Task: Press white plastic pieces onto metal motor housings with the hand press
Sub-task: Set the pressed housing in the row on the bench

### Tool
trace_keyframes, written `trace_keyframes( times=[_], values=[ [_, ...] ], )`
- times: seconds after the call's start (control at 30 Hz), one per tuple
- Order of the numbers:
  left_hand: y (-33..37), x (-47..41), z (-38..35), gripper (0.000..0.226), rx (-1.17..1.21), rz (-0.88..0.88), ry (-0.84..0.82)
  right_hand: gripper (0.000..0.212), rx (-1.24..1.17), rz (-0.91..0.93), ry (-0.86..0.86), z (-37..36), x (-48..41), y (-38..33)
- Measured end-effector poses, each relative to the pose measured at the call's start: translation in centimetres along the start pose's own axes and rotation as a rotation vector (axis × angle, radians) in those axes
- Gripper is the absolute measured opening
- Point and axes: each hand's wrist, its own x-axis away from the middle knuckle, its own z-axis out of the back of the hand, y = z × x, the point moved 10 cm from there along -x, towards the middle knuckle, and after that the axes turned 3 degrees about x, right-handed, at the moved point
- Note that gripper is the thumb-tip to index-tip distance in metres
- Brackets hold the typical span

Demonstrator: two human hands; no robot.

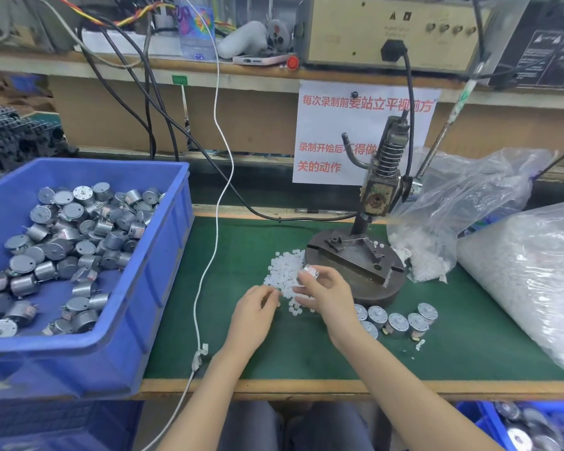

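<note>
Metal motor housing [312, 271] is sitting pinched in the right hand [326, 294], just left of the hand press [376, 193] base. Left hand [256, 305] is curling over the white plastic pieces [281, 271] beside it; whether it holds one is unclear.

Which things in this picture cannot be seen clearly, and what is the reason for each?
In the head view:
Whether the left hand holds one of the white pieces: its curled fingers hide this.
Most of the motor in the right hand: fingers cover it.
The blue bin at bottom right: cut off by the picture edge.
Print on the yellow box: too small and blurred.
</note>
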Motion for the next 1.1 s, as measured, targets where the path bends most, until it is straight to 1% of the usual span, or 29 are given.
trace_keyframes(
  times=[0.1,0.17,0.23,0.3,0.37,0.43,0.5,0.57,0.67,0.73,0.83,0.97,1.1],
  values=[
    [-0.6,-0.7,1.5,0.028,0.089,0.079,0.16,0.029,0.152,-0.018,0.007,1.9,-0.9,-0.9],
    [-1.0,-1.4,2.1,0.026,0.066,0.127,0.209,0.031,0.278,-0.01,0.005,3.1,-1.3,-1.5],
    [-1.2,-1.7,2.2,0.023,0.008,0.142,0.215,0.031,0.376,-0.003,-0.008,4.1,-1.7,-1.9],
    [-1.3,-1.8,2.1,0.022,-0.007,0.125,0.211,0.032,0.394,0.014,-0.027,4.7,-2.2,-2.4],
    [-1.3,-1.6,2.1,0.021,0.009,0.107,0.209,0.04,0.412,0.048,-0.009,5.2,-2.5,-3.0],
    [-1.6,-1.6,2.3,0.022,0.073,0.114,0.212,0.042,0.45,0.12,0.049,5.9,-2.8,-4.0],
    [-1.9,-1.5,2.5,0.023,0.126,0.13,0.216,0.035,0.528,0.218,0.139,6.8,-3.0,-5.3],
    [-2.0,-1.5,2.5,0.022,0.132,0.132,0.216,0.027,0.657,0.291,0.238,7.7,-3.1,-6.5],
    [-2.1,-1.4,2.4,0.021,0.121,0.119,0.209,0.028,0.828,0.323,0.315,8.7,-3.8,-7.1],
    [-2.2,-1.5,2.4,0.022,0.121,0.119,0.209,0.028,0.881,0.342,0.362,9.1,-4.1,-7.1],
    [-2.2,-1.5,2.3,0.023,0.125,0.122,0.209,0.025,0.961,0.416,0.43,9.0,-4.4,-7.4],
    [-2.2,-1.4,2.3,0.022,0.121,0.125,0.209,0.029,1.049,0.369,0.49,9.6,-5.8,-7.4],
    [-2.1,-1.4,2.4,0.022,0.121,0.13,0.203,0.035,1.088,0.359,0.49,8.7,-6.4,-7.3]
  ],
)
